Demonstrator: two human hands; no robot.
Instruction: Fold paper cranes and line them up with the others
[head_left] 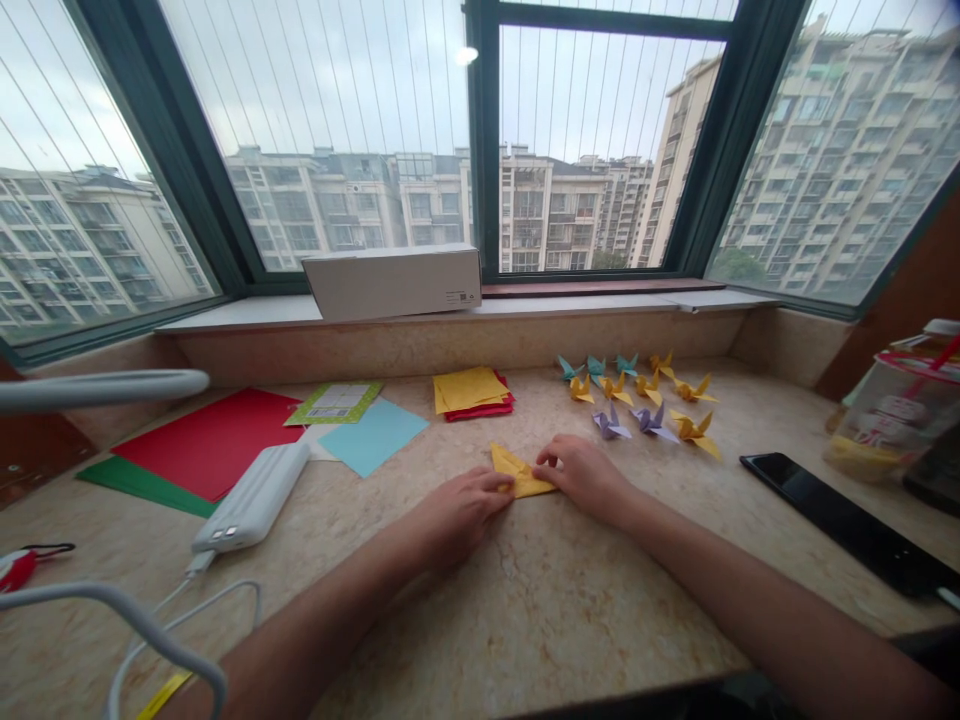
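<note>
A folded yellow paper (516, 468) lies flat on the marble counter (525, 600) between my hands. My left hand (461, 512) presses on its near left corner with curled fingers. My right hand (585, 473) pinches its right edge, fingers bent and closed on the fold. Behind the paper stand several finished origami cranes (645, 400) in yellow, teal and purple. A stack of yellow and red square sheets (472, 392) sits further back at the centre.
Red (214, 440), green and light blue (373, 436) sheets lie at left beside a white power bank (253, 497) with a cable. A white box (394, 281) rests on the window sill. A black phone (847, 520) and a plastic jar (896, 415) are at right.
</note>
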